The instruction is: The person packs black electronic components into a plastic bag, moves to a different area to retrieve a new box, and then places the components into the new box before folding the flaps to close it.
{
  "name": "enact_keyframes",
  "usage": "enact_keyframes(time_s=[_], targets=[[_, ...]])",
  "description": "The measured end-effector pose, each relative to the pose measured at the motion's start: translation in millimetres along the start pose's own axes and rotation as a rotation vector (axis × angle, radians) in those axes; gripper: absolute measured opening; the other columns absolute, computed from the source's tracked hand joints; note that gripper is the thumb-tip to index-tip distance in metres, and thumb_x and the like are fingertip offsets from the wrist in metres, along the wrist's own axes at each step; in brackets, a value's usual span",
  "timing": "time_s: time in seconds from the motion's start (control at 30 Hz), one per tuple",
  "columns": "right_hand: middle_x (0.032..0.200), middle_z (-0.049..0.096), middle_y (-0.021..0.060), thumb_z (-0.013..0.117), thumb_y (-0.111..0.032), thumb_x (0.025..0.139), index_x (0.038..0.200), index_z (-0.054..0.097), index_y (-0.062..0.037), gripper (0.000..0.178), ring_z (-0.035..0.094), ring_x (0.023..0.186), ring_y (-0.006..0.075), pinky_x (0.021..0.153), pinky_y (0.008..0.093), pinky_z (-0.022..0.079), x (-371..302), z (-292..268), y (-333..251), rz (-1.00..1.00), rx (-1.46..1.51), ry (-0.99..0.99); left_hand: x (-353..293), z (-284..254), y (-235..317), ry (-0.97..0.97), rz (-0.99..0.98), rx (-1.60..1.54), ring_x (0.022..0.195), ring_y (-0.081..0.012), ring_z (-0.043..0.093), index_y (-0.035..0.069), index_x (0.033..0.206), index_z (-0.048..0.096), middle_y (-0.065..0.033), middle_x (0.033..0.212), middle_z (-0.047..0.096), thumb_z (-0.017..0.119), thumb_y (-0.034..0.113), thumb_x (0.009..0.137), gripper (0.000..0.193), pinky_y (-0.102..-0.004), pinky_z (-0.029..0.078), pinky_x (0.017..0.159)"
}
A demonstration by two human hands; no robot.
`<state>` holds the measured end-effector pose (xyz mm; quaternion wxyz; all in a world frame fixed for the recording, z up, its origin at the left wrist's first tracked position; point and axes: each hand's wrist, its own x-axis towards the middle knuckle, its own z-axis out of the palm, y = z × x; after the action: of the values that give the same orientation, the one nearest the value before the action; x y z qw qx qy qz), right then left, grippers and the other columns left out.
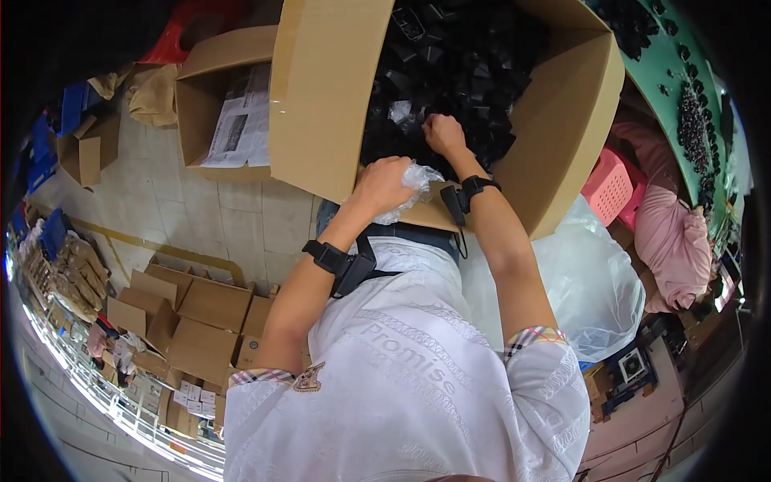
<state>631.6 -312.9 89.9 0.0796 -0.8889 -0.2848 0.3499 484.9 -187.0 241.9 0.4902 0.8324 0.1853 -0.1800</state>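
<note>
Your left hand [384, 185] clutched a crumpled clear bag [414, 186] at the carton's [562, 120] six o'clock rim while your right hand [443, 132] pinched among black parts [458, 64], most of them unbagged.

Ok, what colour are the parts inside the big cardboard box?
Black parts, seen in the head view.
</note>
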Motion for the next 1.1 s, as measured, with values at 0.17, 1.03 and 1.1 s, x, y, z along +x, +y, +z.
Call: enact_keyframes(time_s=[0.17,1.03,1.1], targets=[[0.096,0.070,0.0204,0.060,-0.023,0.087,0.097,0.071,-0.0085,0.020,0.067,0.088,0.0402,0.079,0.0475,0.056,7.7,-5.2,-20.1,-0.091,0.024,0.033,-2.3,-1.5,1.5,0.006,-0.002,0.019,0.090,-0.0433,0.060,-0.001,0.088,0.060,-0.0225,0.092,0.063,0.067,0.020,0.072,0.027,-0.0485,0.049,0.077],[0.090,0.069,0.0081,0.059,-0.008,0.088,0.086,0.060,-0.0043,0.005,0.066,0.084,0.0127,0.070,0.0226,0.049,-108.7,-117.6,7.6,0.288,1.295,-0.179,7.6,3.1,7.6,-0.031,-0.056,-0.096,0.085,-0.0404,0.065,0.002,0.094,0.067,-0.0209,0.087,0.068,0.070,0.039,0.077,0.041,-0.0458,0.051,0.075],[0.090,0.069,0.0078,0.059,-0.006,0.087,0.086,0.059,-0.0040,0.003,0.066,0.083,0.0123,0.071,0.0228,0.049,-124.4,-131.2,2.2,0.198,1.240,-0.177,8.1,5.4,7.8,0.016,-0.056,-0.142,0.082,-0.0367,0.067,0.002,0.097,0.068,-0.0195,0.085,0.069,0.070,0.042,0.080,0.044,-0.0438,0.052,0.074]])
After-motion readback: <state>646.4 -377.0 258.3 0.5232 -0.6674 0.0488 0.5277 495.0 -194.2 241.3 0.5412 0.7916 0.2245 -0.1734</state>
